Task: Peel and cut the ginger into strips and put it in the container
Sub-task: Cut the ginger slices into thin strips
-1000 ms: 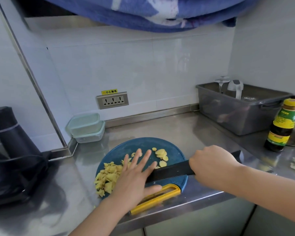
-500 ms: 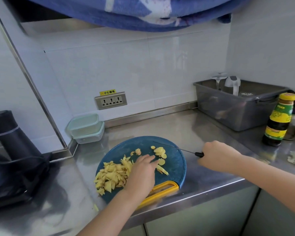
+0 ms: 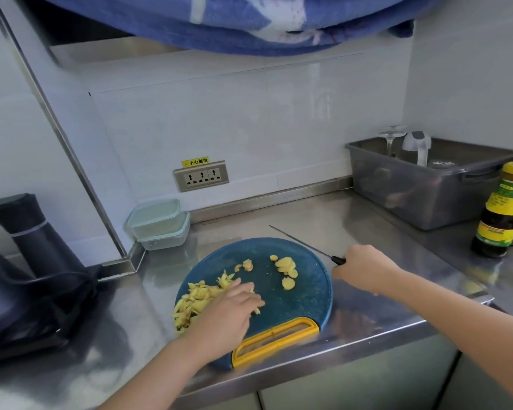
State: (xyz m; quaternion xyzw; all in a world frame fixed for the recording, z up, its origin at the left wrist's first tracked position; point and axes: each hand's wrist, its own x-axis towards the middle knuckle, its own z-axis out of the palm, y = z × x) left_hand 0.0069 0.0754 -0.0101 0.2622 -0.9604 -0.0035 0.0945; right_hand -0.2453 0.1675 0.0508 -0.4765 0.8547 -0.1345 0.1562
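Observation:
A round blue cutting board with a yellow handle lies near the counter's front edge. A heap of cut yellow ginger strips sits on its left side, and a few ginger slices lie near its middle. My left hand rests curled on the right edge of the heap, fingers bent over some strips. My right hand grips the black handle of a knife, its thin blade edge-up and pointing back-left above the board's far right rim. Two stacked clear containers with pale green lids stand behind the board at the wall.
A grey plastic tub holding a glass and a cup fills the back right corner. A dark sauce bottle stands at the right. A black appliance occupies the left. A wall socket is above the counter's steel surface.
The right hand lifted the knife off the board, turned it edge-up and drew it to the right. The left hand went from flat with spread fingers to curled over the ginger heap.

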